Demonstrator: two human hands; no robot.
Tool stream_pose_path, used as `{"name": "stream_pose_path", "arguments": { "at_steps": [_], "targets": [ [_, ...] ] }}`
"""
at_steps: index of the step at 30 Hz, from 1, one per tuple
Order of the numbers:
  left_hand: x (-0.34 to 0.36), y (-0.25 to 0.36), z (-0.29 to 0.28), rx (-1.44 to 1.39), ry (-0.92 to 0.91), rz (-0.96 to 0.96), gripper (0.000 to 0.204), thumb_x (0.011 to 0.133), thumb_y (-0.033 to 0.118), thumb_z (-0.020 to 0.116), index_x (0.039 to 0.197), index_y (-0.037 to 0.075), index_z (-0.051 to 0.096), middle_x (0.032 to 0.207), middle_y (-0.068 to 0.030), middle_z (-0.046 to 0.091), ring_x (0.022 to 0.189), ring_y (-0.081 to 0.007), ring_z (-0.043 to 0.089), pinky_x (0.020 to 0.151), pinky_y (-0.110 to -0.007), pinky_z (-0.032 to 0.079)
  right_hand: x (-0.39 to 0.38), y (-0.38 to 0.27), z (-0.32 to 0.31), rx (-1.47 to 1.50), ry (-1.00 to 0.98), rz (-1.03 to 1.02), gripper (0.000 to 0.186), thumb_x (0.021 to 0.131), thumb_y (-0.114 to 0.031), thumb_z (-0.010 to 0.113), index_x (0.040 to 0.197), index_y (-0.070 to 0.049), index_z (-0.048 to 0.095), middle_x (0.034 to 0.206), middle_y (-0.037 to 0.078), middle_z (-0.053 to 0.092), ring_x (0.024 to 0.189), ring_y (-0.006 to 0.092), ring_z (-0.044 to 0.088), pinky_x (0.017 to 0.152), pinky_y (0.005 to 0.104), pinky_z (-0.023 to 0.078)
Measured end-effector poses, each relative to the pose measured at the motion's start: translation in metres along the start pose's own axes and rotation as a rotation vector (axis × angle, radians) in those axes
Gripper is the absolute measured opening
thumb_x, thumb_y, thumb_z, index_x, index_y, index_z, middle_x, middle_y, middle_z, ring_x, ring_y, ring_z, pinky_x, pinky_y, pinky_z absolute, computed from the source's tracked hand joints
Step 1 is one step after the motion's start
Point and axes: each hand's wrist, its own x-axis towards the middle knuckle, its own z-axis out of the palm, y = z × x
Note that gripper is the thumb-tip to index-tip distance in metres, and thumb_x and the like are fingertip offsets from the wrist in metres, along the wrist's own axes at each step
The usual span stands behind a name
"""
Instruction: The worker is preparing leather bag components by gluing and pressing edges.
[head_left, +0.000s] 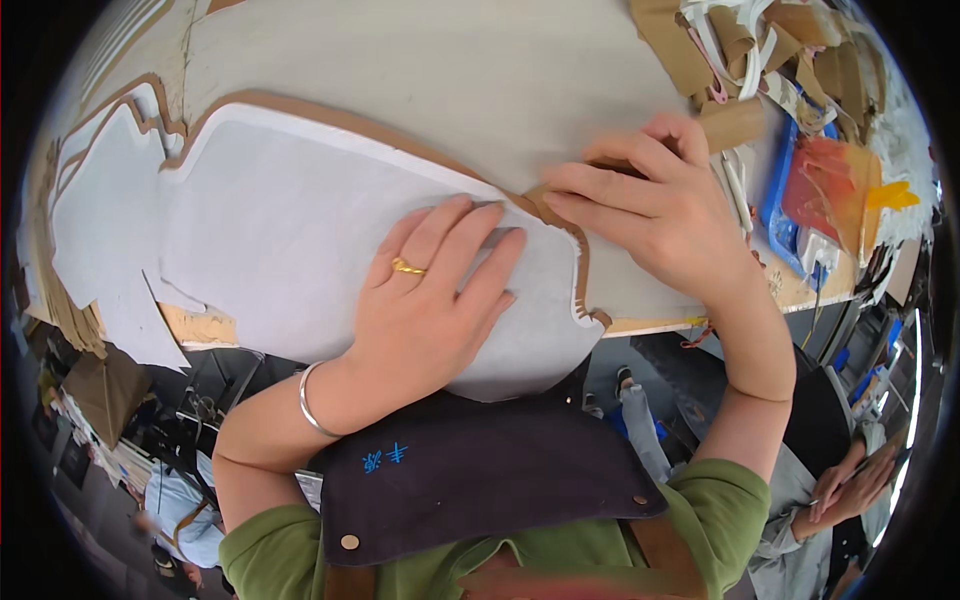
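Note:
My left hand (pixel 440 290), with a gold ring and a silver bangle at the wrist, rests with fingers apart on a large white piece (pixel 260 220) backed by brown material. My right hand (pixel 650 210) has its index fingertip at the piece's folded brown edge (pixel 581 270), near a notched curve, seemingly pinching it; its thumb is hidden and its upper fingers are blurred. Smaller white pieces with brown edges (pixel 110 210) lie stacked at the left.
Brown and white scraps (pixel 740 50) heap at the back right of the table (pixel 420 50), beside a blue tray (pixel 785 220) with red and orange items. A seated person (pixel 840 500) is at lower right; another person (pixel 180 510) is at lower left.

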Motion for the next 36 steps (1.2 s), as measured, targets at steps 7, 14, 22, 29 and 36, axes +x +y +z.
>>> {"name": "stream_pose_path", "arguments": {
  "at_steps": [7,14,22,29,36],
  "targets": [
    [-0.005,0.026,0.019,-0.009,-0.053,0.174,0.057,0.067,0.022,0.079,0.12,0.009,0.064,0.129,-0.0091,0.056,0.125,-0.0265,0.051,0.105,-0.043,0.041,-0.06,-0.026,-0.02,-0.007,-0.086,0.155,0.026,0.069,-0.016,0.065,0.094,-0.013,0.074,0.109,-0.007,0.069,0.096,0.0153,0.06,0.089,0.0378,0.039],
    [-0.005,0.032,0.018,0.076,-0.076,0.168,0.06,0.066,0.023,0.079,0.122,0.01,0.063,0.13,-0.0071,0.056,0.126,-0.0259,0.05,0.105,-0.043,0.041,-0.058,-0.023,-0.026,-0.032,-0.078,0.068,0.025,0.068,-0.015,0.067,0.093,-0.011,0.074,0.105,-0.006,0.068,0.096,0.016,0.06,0.09,0.0389,0.04],
    [-0.008,0.035,0.021,0.139,-0.056,0.135,0.063,0.062,0.026,0.08,0.122,0.013,0.064,0.124,-0.0037,0.056,0.121,-0.0237,0.051,0.106,-0.045,0.04,-0.036,-0.02,-0.015,-0.067,-0.004,-0.02,0.019,0.07,-0.014,0.073,0.089,-0.011,0.074,0.102,-0.008,0.064,0.096,0.0147,0.058,0.091,0.0386,0.039],
    [-0.01,0.033,0.024,0.146,-0.041,0.124,0.062,0.062,0.028,0.079,0.121,0.014,0.065,0.124,-0.0022,0.056,0.119,-0.0223,0.051,0.11,-0.055,0.033,-0.018,-0.017,-0.004,-0.1,0.019,-0.007,0.022,0.07,-0.016,0.07,0.092,-0.013,0.073,0.101,-0.01,0.063,0.093,0.0134,0.057,0.089,0.0371,0.036],
    [-0.011,0.031,0.031,0.174,0.041,0.15,0.052,0.067,0.029,0.075,0.115,0.014,0.067,0.119,-0.0023,0.055,0.118,-0.0221,0.051,0.108,-0.067,0.028,0.008,-0.014,0.005,-0.108,0.074,-0.031,0.024,0.068,-0.015,0.067,0.091,-0.012,0.072,0.099,-0.009,0.062,0.091,0.0141,0.057,0.089,0.0378,0.036]
  ]
}}
